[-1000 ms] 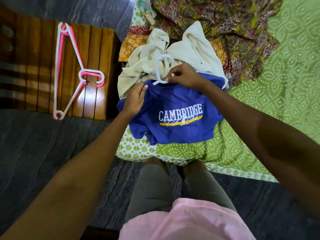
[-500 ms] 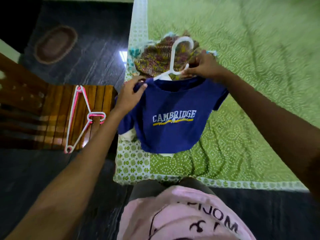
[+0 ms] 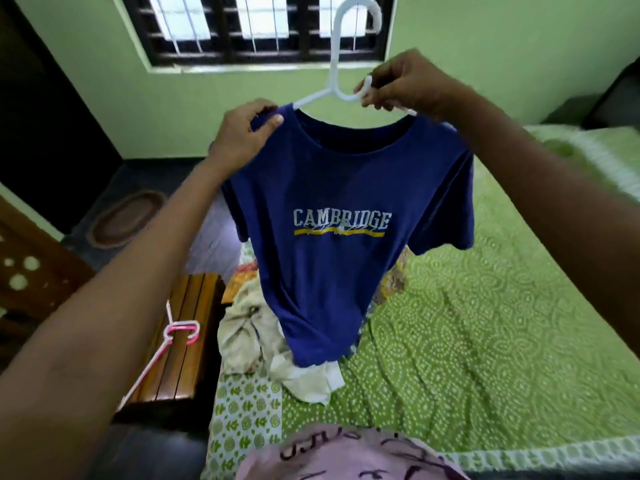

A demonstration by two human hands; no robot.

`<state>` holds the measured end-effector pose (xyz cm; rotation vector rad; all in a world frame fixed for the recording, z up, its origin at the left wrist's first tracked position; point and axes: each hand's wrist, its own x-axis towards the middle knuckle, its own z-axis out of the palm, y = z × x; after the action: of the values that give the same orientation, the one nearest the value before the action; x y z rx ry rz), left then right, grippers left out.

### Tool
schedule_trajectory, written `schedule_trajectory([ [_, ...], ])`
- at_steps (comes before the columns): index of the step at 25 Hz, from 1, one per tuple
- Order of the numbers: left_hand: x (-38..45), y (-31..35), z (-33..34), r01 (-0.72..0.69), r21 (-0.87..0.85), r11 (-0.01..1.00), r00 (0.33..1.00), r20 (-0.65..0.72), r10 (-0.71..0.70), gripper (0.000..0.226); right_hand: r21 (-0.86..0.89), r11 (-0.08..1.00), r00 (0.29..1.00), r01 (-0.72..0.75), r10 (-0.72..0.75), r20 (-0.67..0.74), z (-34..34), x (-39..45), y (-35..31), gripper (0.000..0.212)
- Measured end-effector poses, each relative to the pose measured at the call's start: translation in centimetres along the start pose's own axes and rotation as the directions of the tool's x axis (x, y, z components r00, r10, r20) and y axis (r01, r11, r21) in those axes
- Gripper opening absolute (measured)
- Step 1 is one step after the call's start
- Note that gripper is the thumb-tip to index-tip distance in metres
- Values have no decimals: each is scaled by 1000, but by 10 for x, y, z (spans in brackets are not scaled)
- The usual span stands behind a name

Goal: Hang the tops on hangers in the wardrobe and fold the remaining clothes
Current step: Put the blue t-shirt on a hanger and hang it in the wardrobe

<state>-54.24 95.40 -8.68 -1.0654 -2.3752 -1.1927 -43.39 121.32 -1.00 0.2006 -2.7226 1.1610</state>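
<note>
A blue T-shirt [image 3: 332,258] printed CAMBRIDGE hangs in the air on a white plastic hanger [image 3: 337,60], high above the bed. My left hand [image 3: 247,131] pinches the shirt's left shoulder. My right hand [image 3: 405,83] grips the hanger's right arm at the other shoulder. Below the shirt's hem lies a cream garment [image 3: 249,336] with a white piece beside it. A patterned cloth [image 3: 394,278] shows partly behind the shirt.
The bed has a green patterned sheet [image 3: 485,334]. A wooden bench [image 3: 183,344] at its left carries pink and white hangers [image 3: 173,336]. A barred window [image 3: 249,26] is in the green wall ahead. An oval mat [image 3: 126,218] lies on the dark floor.
Both hands have lifted the blue T-shirt on its hanger off the clothes pile up to head height. My view has risen from the bed toward the window wall.
</note>
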Motion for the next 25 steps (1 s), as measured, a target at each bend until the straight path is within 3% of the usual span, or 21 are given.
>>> schedule_trajectory([
  [3,33,24,-24,-99,67,993,988,-112,106,29,-44,994,994,99,-102,-51,-40,14,-29,26],
  [7,81,52,-54,-182,219,959,931,-274,240,31,-128,972,936,195,-223,-272,-71,38,-40,17],
  [12,109,41,-70,-195,364,911,966,-91,244,29,-466,881,962,77,-189,-199,-89,53,-34,16],
  [15,117,42,-72,-132,356,925,950,-222,221,24,-485,873,888,43,-256,-382,-82,58,-38,13],
  [16,117,42,-69,-123,399,909,961,-181,210,23,-525,851,889,26,-260,-377,-77,61,-40,17],
  [18,114,41,-66,-136,524,841,983,-36,182,22,-661,750,959,32,-209,-190,-73,66,-40,20],
  [19,116,42,-69,-142,530,836,983,-27,184,22,-676,737,968,28,-189,-166,-76,69,-43,19],
  [22,127,44,-81,-128,463,877,972,-116,202,20,-635,773,906,8,-275,-322,-80,74,-49,18],
  [25,130,44,-84,-141,516,845,985,-12,172,18,-648,761,947,13,-218,-237,-77,76,-47,18],
])
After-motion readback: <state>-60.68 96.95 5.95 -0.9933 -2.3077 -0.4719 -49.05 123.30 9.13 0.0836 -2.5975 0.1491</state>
